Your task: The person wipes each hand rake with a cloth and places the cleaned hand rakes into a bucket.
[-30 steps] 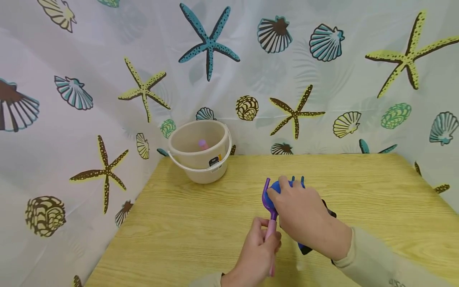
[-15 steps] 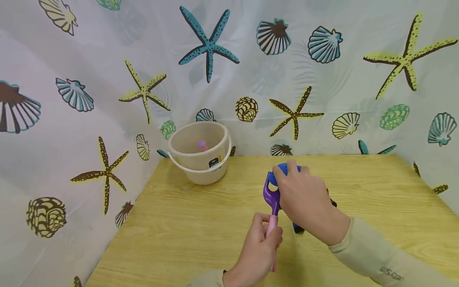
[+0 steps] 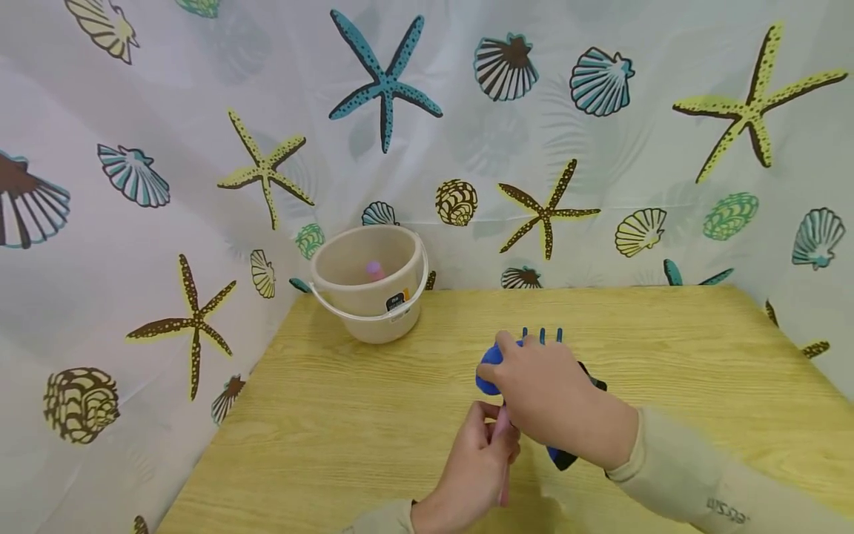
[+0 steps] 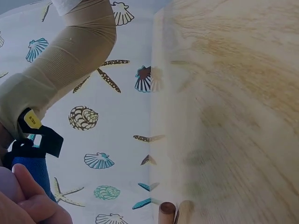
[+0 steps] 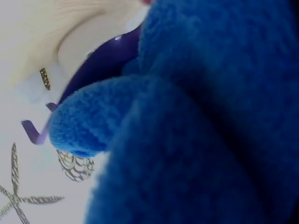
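My left hand (image 3: pixel 467 467) grips the pink handle (image 3: pixel 502 434) of a small purple rake, low over the table. My right hand (image 3: pixel 547 378) holds a fluffy blue cloth (image 3: pixel 489 371) around the rake's head, covering most of it. Dark prongs (image 3: pixel 543 336) stick out past the right hand's fingers. In the right wrist view, the blue plush (image 5: pixel 224 93) fills most of the frame, and the purple rake head (image 5: pixel 103 58) with a bent tip shows behind it. The left wrist view catches part of my left hand (image 4: pixel 35 205) beside the blue cloth (image 4: pixel 35 171).
Toward the back left of the wooden table (image 3: pixel 333 415) stands a beige bucket (image 3: pixel 373 302) with a white handle. A pink thing with a lilac end (image 3: pixel 375 268) is inside it. A white curtain (image 3: pixel 414 178) printed with starfish and shells surrounds the table.
My right hand goes up to the rake's prongs with the blue cloth, then back down and left toward the handle. The left hand keeps its grip and barely moves, while the rake turns slightly.
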Available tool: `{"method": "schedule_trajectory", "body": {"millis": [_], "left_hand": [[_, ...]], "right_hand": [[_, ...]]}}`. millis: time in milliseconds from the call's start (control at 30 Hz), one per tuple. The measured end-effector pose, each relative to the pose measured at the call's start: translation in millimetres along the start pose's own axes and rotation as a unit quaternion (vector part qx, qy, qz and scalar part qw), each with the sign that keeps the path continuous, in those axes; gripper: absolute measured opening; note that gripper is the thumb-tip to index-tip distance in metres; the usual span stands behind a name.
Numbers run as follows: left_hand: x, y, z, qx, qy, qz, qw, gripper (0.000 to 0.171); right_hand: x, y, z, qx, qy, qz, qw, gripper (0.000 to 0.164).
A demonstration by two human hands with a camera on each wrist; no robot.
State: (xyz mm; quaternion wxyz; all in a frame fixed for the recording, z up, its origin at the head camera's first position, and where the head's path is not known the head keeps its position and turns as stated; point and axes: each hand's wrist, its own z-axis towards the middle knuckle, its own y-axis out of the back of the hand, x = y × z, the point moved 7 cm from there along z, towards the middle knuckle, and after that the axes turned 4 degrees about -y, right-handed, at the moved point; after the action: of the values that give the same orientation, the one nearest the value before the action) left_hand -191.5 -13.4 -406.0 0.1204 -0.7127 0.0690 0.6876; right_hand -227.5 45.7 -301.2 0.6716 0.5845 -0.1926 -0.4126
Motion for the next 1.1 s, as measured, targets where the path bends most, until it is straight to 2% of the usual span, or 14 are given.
{"method": "schedule_trajectory", "body": {"millis": [133, 400, 567, 700, 833, 1000, 1100], "left_hand": [[3.5, 0.4, -1.9, -0.005, 0.005, 0.009, 0.9999, 0.015], [3.3, -2.5, -3.2, -0.022, 0.016, 0.006, 0.9996, 0.017], [6.5, 1.8, 2.8, -0.027, 0.022, -0.001, 0.9994, 0.018], [6.9, 9.8, 11.8, -0.046, 0.006, -0.003, 0.9989, 0.022], [6.5, 15.0, 15.5, -0.057, -0.001, -0.008, 0.9983, 0.021], [6.7, 9.1, 10.7, -0.041, 0.027, -0.026, 0.9985, 0.021], [6.7, 6.2, 8.4, -0.038, 0.034, -0.028, 0.9983, 0.023]], "right_hand": [[-3, -2, 2, -0.007, -0.017, -0.011, 1.000, 0.028], [-44, -18, 26, 0.024, -0.101, 0.012, 0.995, 0.029], [-36, -19, 20, 0.007, -0.078, 0.025, 0.997, 0.036], [-14, -19, 5, -0.002, -0.032, 0.060, 0.998, 0.038], [-7, -24, -3, 0.004, -0.024, 0.069, 0.997, 0.045], [-38, -30, -1, -0.024, -0.079, 0.035, 0.996, 0.051], [-56, -36, -1, -0.020, -0.115, 0.035, 0.993, 0.049]]}}
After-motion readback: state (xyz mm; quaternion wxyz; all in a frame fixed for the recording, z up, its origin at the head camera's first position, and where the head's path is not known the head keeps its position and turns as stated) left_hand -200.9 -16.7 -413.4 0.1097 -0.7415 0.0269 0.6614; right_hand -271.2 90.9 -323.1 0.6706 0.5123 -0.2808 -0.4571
